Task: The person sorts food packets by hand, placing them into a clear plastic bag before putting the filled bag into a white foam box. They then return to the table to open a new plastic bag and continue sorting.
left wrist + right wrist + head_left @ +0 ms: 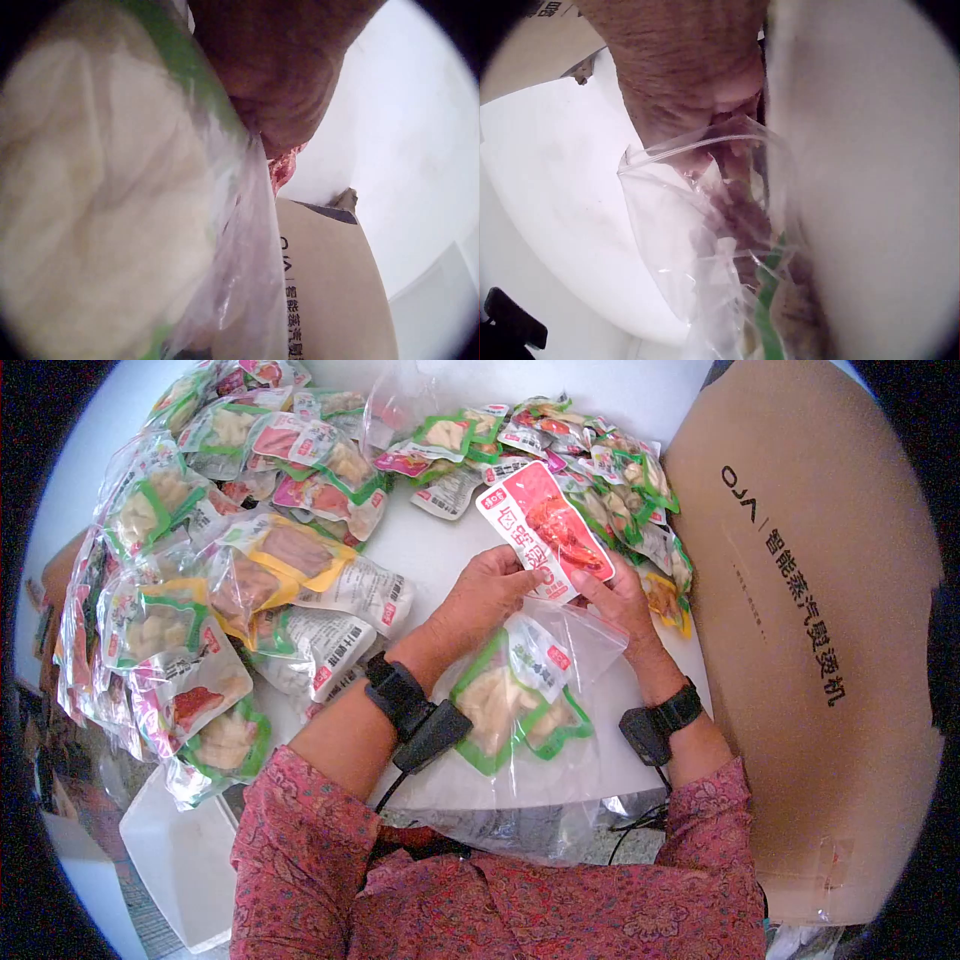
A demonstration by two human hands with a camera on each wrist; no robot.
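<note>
Both hands pinch the lower end of a red-and-white food packet (548, 520) over the white table in the head view. My left hand (492, 588) has its fingers at the packet's lower left edge, and my right hand (618, 600) has its thumb on the lower right corner. Just below them lies a clear plastic bag (602, 660) with green-edged packets (490, 710) of pale food inside. Its mouth reaches up to the hands. In the left wrist view, the bag (244, 255) hides the fingers; in the right wrist view, its rim (697, 142) crosses the right hand (690, 67).
Filled clear bags (160, 620) of packets crowd the table's left side. A heap of loose packets (610, 470) lies at the back right. A tall brown carton (810, 620) stands along the right edge, and a white bin (180, 860) is below at the left.
</note>
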